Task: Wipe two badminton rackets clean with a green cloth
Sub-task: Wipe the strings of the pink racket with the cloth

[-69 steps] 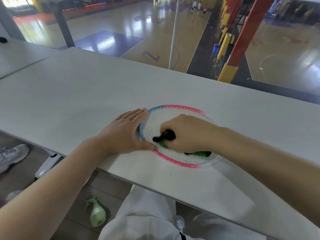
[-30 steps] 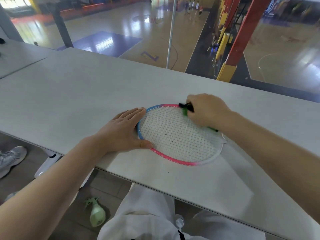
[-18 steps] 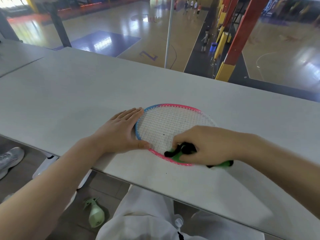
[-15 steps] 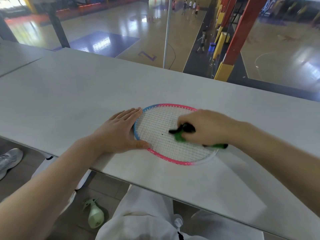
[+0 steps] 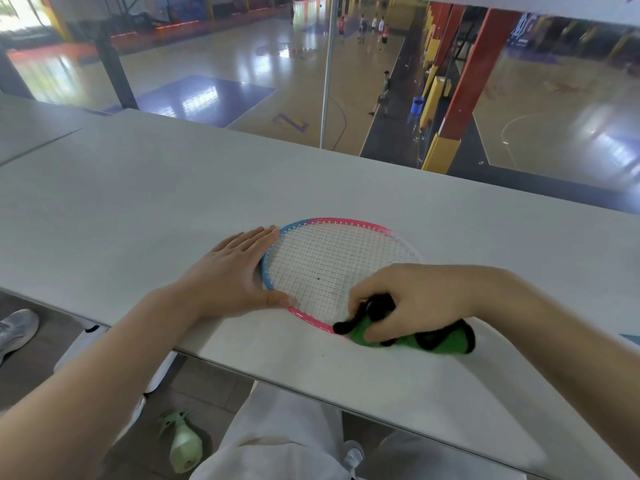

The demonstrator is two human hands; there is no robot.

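One white worktop (image 5: 145, 202) across the middle of the frame, above an indoor court floor (image 5: 242, 71) at upper left. Centre frame, flat on the worktop: a badminton racket (image 5: 332, 268) with pink-and-blue rim. Left hand (image 5: 235, 275) spread open, palm down, pressed against the rim's left edge. Right hand (image 5: 412, 299) curled tight around a green cloth (image 5: 443, 341) on the rim's lower right. Bottom left, on the floor: a pale green spray bottle (image 5: 183, 445).
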